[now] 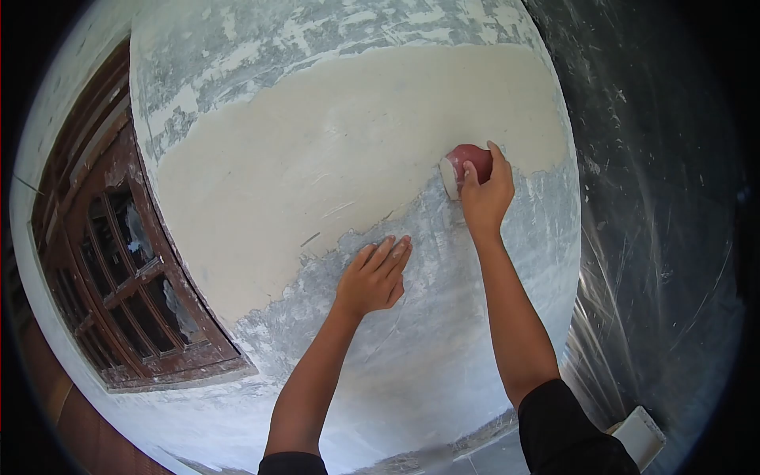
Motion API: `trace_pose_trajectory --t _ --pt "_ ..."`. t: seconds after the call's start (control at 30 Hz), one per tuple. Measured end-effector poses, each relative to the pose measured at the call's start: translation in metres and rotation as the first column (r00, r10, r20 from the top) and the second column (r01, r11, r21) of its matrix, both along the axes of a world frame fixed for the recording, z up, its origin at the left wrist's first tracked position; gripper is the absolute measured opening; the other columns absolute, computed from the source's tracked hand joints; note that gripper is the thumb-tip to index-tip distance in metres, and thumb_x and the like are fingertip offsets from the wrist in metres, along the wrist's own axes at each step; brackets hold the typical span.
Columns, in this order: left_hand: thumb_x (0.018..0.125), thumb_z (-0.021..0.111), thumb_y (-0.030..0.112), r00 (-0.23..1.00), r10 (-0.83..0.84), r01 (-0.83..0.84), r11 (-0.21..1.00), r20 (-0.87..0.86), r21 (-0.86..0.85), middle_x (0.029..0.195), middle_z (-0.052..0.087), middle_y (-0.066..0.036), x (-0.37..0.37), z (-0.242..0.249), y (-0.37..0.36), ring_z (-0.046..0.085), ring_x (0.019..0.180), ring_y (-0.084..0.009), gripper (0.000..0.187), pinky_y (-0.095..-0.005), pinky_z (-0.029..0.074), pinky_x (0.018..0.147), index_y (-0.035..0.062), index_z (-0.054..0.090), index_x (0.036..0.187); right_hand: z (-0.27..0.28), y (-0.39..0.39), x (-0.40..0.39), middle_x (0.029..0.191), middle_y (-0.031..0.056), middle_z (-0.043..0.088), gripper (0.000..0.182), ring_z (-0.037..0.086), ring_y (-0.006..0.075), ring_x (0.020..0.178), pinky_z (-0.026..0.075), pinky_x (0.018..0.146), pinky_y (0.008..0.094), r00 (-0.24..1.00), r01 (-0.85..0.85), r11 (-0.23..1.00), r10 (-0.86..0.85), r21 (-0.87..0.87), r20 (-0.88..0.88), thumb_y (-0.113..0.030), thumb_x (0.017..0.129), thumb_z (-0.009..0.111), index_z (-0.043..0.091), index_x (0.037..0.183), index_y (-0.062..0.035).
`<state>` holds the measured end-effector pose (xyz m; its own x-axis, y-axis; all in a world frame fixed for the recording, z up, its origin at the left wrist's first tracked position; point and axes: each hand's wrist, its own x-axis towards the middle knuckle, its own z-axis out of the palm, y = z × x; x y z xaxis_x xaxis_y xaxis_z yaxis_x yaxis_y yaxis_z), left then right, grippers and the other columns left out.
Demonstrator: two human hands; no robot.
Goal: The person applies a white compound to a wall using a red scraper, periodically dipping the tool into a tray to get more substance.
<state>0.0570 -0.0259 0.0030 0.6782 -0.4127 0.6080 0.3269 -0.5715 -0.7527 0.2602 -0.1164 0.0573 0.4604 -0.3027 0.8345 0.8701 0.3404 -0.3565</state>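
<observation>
A curved wall [412, 332] fills the middle of the view, its lower part grey and patchy. Across it runs a wide cream-coloured layer of plaster [332, 142] with a ragged lower edge. My right hand [487, 190] grips a dark red tool [469, 161] between thumb and fingers, at the layer's lower right edge. Some cream paste shows on the tool's left side. Lower and to the left, my left hand [374, 277] lies against the grey wall with its fingers stretched out, just under the ragged edge, holding nothing.
A brown wooden window frame [119, 293] with bars is set in the wall at the left. Dark plastic sheeting [649, 198] hangs on the right. At the lower right, a whitish rectangular object [640, 439] stands near my right sleeve.
</observation>
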Motion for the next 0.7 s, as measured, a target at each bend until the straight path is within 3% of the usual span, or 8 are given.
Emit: trace_pose_trajectory --t 0.07,0.1,0.17,0.23,0.37,0.43,0.57,0.7 --pt "0.081 0.054 0.020 1.000 0.008 -0.008 1.000 -0.011 0.018 0.131 0.062 -0.004 0.000 -0.001 0.002 0.055 0.119 -0.0216 0.046 -0.0374 0.043 0.096 0.0063 0.064 0.124 -0.001 -0.014 0.002 0.116 0.0229 0.062 0.048 0.063 0.0357 0.104 0.051 0.091 0.0396 0.986 0.020 0.995 -0.003 0.101 -0.169 -0.002 0.082 0.071 0.056 0.127 0.0037" --pt "0.083 0.053 0.021 1.000 0.017 -0.016 0.999 -0.023 0.036 0.131 0.062 -0.005 0.000 0.000 0.003 0.055 0.120 -0.0203 0.045 -0.0366 0.042 0.098 0.0054 0.065 0.124 0.000 -0.012 -0.018 0.101 0.0201 0.060 0.047 0.062 0.0378 0.094 0.050 0.082 0.0420 0.998 -0.052 0.995 0.054 0.088 -0.024 -0.002 0.081 0.071 0.056 0.125 0.0038" --pt "0.083 0.052 0.021 0.999 0.010 -0.009 1.000 -0.049 0.019 0.132 0.062 -0.005 -0.003 0.000 0.005 0.054 0.121 -0.0203 0.045 -0.0366 0.042 0.098 0.0049 0.065 0.123 -0.006 0.002 -0.053 0.100 0.0201 0.059 0.050 0.061 0.0380 0.094 0.049 0.083 0.0434 0.939 -0.280 0.949 0.303 -0.146 0.162 -0.005 0.080 0.073 0.056 0.126 0.0007" --pt "0.084 0.052 0.021 0.997 0.004 -0.003 1.000 -0.079 0.010 0.132 0.062 -0.005 -0.002 0.000 0.003 0.054 0.123 -0.0202 0.045 -0.0365 0.042 0.099 0.0044 0.065 0.123 -0.011 0.012 -0.050 0.101 0.0203 0.059 0.049 0.060 0.0387 0.094 0.049 0.083 0.0444 0.948 -0.222 0.947 0.265 -0.230 0.174 -0.005 0.079 0.074 0.056 0.125 0.0014" --pt "0.081 0.054 0.017 0.996 -0.014 0.013 1.000 -0.089 -0.004 0.131 0.062 -0.007 -0.002 -0.002 0.001 0.053 0.126 -0.0219 0.045 -0.0370 0.042 0.101 0.0036 0.065 0.122 -0.023 -0.008 0.010 0.104 0.0197 0.060 0.046 0.061 0.0371 0.096 0.050 0.084 0.0433 0.982 0.074 0.993 -0.056 0.091 -0.182 -0.001 0.081 0.071 0.056 0.125 0.0031" --pt "0.079 0.055 0.015 0.995 -0.043 0.042 0.999 -0.089 -0.012 0.131 0.062 -0.007 0.000 0.000 0.002 0.054 0.126 -0.0230 0.045 -0.0385 0.043 0.100 0.0032 0.065 0.122 -0.017 -0.012 -0.013 0.104 0.0201 0.060 0.045 0.061 0.0370 0.096 0.050 0.083 0.0433 0.996 -0.021 0.995 0.029 0.097 -0.084 -0.002 0.082 0.071 0.056 0.125 0.0021" --pt "0.080 0.054 0.015 0.989 -0.054 0.046 0.997 -0.139 -0.059 0.131 0.062 -0.010 -0.001 0.000 0.001 0.052 0.128 -0.0252 0.045 -0.0408 0.042 0.106 0.0018 0.065 0.122 -0.013 0.006 -0.063 0.102 0.0206 0.059 0.048 0.061 0.0380 0.095 0.050 0.083 0.0441 0.913 -0.309 0.916 0.361 -0.255 0.191 -0.005 0.082 0.072 0.054 0.126 0.0014" --pt "0.080 0.054 0.015 0.985 -0.087 0.073 0.993 -0.152 -0.096 0.129 0.062 -0.013 0.000 -0.002 0.005 0.053 0.128 -0.0270 0.044 -0.0408 0.041 0.110 0.0000 0.065 0.120 -0.027 -0.001 0.006 0.103 0.0209 0.060 0.047 0.062 0.0376 0.093 0.051 0.081 0.0421 0.993 0.026 0.998 -0.019 0.059 -0.120 0.000 0.080 0.071 0.056 0.125 0.0038"
